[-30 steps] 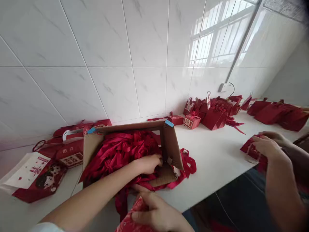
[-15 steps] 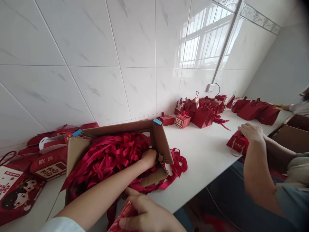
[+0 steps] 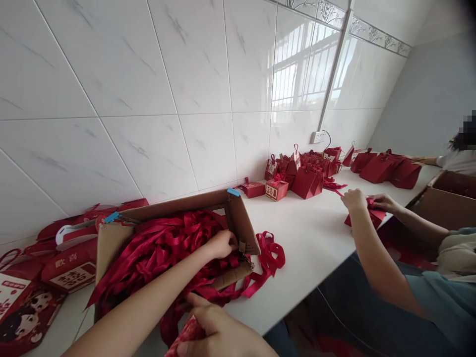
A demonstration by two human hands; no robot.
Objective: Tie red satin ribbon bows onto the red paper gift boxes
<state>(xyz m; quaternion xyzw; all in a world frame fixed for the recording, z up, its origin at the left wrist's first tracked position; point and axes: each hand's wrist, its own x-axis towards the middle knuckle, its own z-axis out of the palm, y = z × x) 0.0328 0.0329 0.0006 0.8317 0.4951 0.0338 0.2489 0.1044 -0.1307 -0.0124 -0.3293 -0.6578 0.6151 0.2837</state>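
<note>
A cardboard box point(image 3: 241, 218) full of tangled red ribbons point(image 3: 163, 248) stands on the white table. My left hand point(image 3: 223, 244) reaches into the box's right side, on the ribbons, with its fingers curled; what they hold, if anything, is hidden. Below the box's front edge, my right hand point(image 3: 219, 327) grips a red patterned item point(image 3: 189, 334) between thumb and fingers, partly cut off by the bottom of the view. Ribbon loops point(image 3: 271, 255) spill out at the right of the box.
Red gift boxes point(image 3: 72, 267) lie at the left. More red boxes point(image 3: 307, 181) stand along the tiled wall. At the right, a co-worker's hands point(image 3: 355, 199) work at a red box point(image 3: 366, 216) with ribbon. Another person and a cardboard box point(image 3: 444, 203) are beyond.
My left hand has shifted slightly left and its fingers show more. The co-worker's hands have moved apart around their red box, with ribbon now on it. The view has turned slightly.
</note>
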